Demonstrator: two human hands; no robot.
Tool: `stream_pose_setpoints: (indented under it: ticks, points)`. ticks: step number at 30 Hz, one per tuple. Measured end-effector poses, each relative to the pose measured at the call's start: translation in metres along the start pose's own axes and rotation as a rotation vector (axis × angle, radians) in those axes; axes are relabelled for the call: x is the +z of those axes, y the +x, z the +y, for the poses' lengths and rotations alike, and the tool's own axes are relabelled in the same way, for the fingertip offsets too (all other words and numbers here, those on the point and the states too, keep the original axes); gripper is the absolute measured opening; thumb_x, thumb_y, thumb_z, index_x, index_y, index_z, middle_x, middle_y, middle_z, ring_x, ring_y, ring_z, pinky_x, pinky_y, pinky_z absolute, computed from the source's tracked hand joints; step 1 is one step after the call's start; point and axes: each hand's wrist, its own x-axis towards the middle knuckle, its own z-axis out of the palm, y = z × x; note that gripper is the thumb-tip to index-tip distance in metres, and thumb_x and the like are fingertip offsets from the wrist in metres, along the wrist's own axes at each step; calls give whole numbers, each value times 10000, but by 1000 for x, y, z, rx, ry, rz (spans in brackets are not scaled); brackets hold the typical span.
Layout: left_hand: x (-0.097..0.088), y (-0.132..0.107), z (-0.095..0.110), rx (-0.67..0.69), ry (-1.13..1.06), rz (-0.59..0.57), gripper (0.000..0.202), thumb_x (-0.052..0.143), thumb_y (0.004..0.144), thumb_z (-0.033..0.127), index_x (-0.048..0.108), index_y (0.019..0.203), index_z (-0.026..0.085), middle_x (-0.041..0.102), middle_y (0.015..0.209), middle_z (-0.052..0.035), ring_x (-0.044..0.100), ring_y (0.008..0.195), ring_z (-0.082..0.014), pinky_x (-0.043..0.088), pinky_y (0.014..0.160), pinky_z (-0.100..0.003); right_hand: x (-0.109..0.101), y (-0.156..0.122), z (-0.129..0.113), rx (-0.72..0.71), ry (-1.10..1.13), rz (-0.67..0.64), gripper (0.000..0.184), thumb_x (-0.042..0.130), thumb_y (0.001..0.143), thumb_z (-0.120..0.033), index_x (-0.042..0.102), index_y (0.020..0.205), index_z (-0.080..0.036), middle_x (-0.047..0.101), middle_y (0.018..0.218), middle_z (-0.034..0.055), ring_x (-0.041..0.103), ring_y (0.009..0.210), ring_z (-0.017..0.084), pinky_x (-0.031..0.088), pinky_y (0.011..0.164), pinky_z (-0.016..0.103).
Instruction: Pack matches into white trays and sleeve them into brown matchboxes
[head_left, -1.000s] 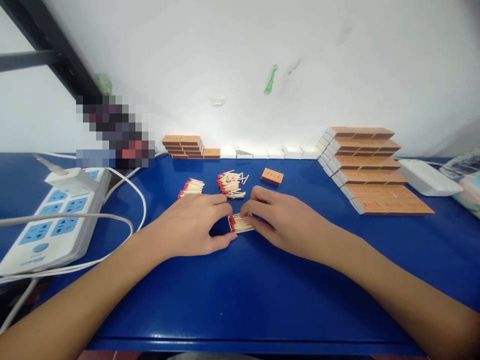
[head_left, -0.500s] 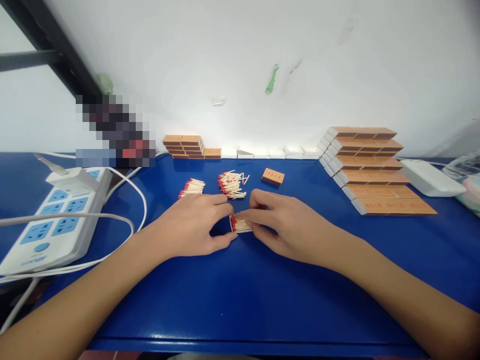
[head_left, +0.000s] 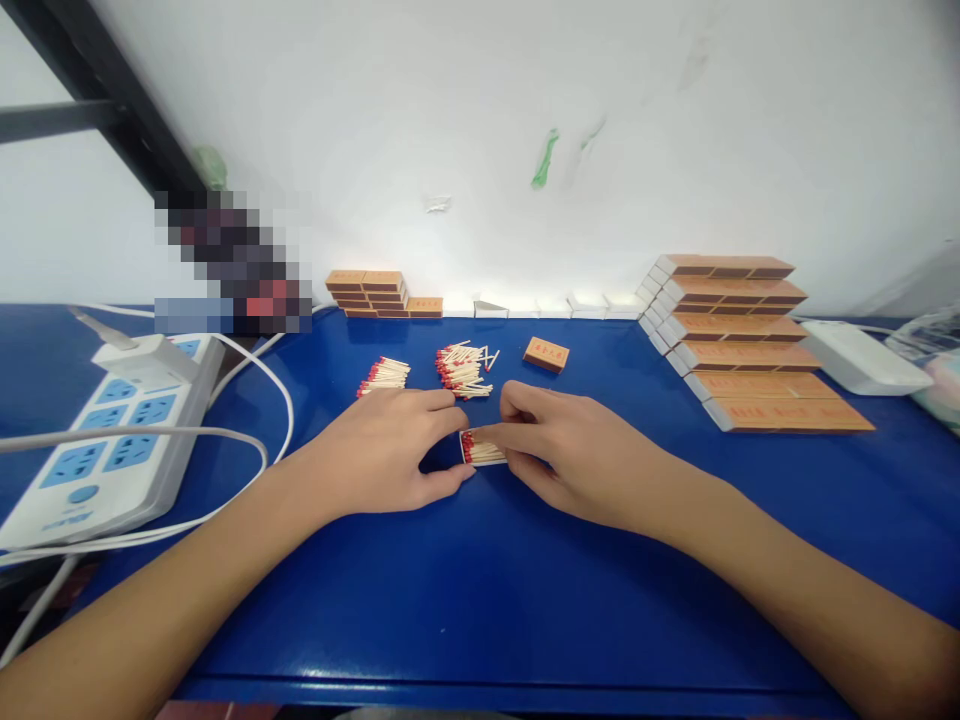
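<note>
A small white matchbox tray (head_left: pixel 486 461) filled with red-headed matches lies on the blue table between my hands. My left hand (head_left: pixel 397 448) steadies its left end between thumb and fingers. My right hand (head_left: pixel 566 445) is at the right end, the index finger resting on the matches and the thumb bent close to the tray's side; the fingers hide that end. Just beyond the hands lie two heaps of loose matches, a left heap (head_left: pixel 385 374) and a middle heap (head_left: pixel 463 370). An orange matchbox cover (head_left: pixel 546 354) sits behind my right hand.
Stepped orange matchboxes (head_left: pixel 750 355) rise at the right beside a white device (head_left: pixel 862 357). A smaller stack of matchboxes (head_left: pixel 366 294) and a row of white trays (head_left: pixel 555 307) line the wall. A power strip (head_left: pixel 124 440) with white cables occupies the left side.
My right hand's fingers have shifted very slightly over the matches in the tray. My left hand stays in place.
</note>
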Motion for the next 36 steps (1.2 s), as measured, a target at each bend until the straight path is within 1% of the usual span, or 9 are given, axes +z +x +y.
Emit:
stream_pose_setpoints:
  ticks: [3, 6, 9, 12, 16, 22, 28, 32, 36]
  points:
    - [1, 0, 0, 4, 7, 9, 267, 603, 975, 418, 726, 1016, 185, 695, 929, -31, 672, 818, -197, 441, 651, -329, 1, 0, -1, 2, -7, -1, 294, 497, 993, -108, 753, 1120, -177, 573, 969, 62, 508, 689, 134, 400, 612, 280]
    - [1, -1, -1, 10, 2, 13, 262, 617, 971, 414, 724, 1047, 188, 704, 948, -32, 676, 825, -194, 457, 668, -326, -1, 1, 2, 12, -29, 37, 260, 499, 1010, -144, 754, 1047, -181, 598, 960, 67, 538, 710, 147, 420, 627, 290]
    - [1, -1, -2, 10, -10, 13, 268, 631, 972, 409, 726, 1101, 195, 717, 994, -34, 681, 847, -191, 477, 697, -326, -6, 1, 15, 127, -84, 187, 245, 508, 1036, -215, 751, 1051, -192, 632, 943, 80, 596, 797, 193, 481, 708, 328]
    - [2, -2, -1, -1, -16, 38, 302, 648, 965, 439, 735, 1120, 195, 717, 1010, -40, 685, 919, -215, 510, 776, -352, -9, -2, 41, 266, -193, 302, 245, 572, 1021, -306, 727, 1160, -176, 656, 1027, 126, 613, 978, 280, 516, 889, 437]
    - [6, -1, 0, 6, -35, 99, 384, 670, 959, 493, 733, 1178, 183, 709, 1072, -65, 671, 1027, -250, 531, 882, -392, -3, -8, 74, 356, -266, 227, 401, 675, 946, -459, 698, 1173, -129, 645, 1113, 187, 555, 1103, 370, 500, 956, 542]
    - [14, 3, -4, 76, -73, 182, 284, 648, 982, 420, 742, 1080, 171, 708, 1010, -76, 648, 987, -241, 535, 897, -396, 6, -10, 93, 394, -116, 231, 247, 631, 953, -380, 663, 1088, -175, 666, 1091, 142, 563, 1114, 337, 497, 966, 523]
    - [11, 4, -8, -18, -35, 342, 250, 624, 984, 397, 726, 1038, 176, 746, 975, -78, 642, 951, -245, 536, 904, -422, -3, -9, 88, 401, 103, 177, 319, 677, 954, -389, 645, 1213, -204, 720, 1186, 121, 657, 1085, 295, 545, 928, 488]
    - [9, 4, -9, -77, 7, 414, 244, 631, 981, 381, 741, 1050, 175, 743, 866, -51, 622, 849, -222, 539, 837, -405, -13, -8, 62, 323, 258, 111, 391, 735, 946, -404, 639, 1285, -235, 736, 1200, 75, 694, 891, 210, 582, 783, 374]
    - [10, 5, -9, -86, 0, 481, 237, 658, 967, 381, 763, 1031, 178, 722, 771, -31, 626, 796, -207, 536, 755, -367, -15, -8, 40, 220, 242, 111, 340, 705, 989, -368, 621, 1297, -251, 719, 1223, 65, 697, 954, 204, 580, 843, 370]
